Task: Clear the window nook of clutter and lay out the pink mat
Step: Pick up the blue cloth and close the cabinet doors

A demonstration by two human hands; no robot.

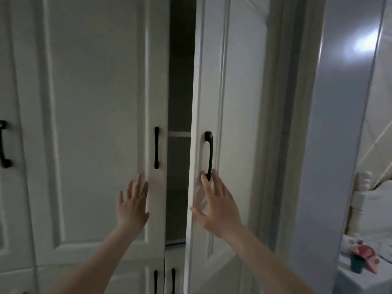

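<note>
I face a tall white cupboard. Its right door (233, 102) stands ajar and shows a dark gap with a shelf (179, 134) inside. My right hand (216, 204) lies spread on this door, fingertips touching the lower end of its black handle (209, 153) without closing around it. My left hand (132, 204) is open with fingers apart, flat against or just in front of the closed left door (95, 124), below its black handle (156, 147). No pink mat can be made out.
Smaller doors with black handles (164, 281) sit below. A further handle (3, 145) shows at the far left. At the lower right, a white surface (350, 279) holds a pink item (364, 254) over a teal cup (356, 265); a white post (360, 200) stands behind.
</note>
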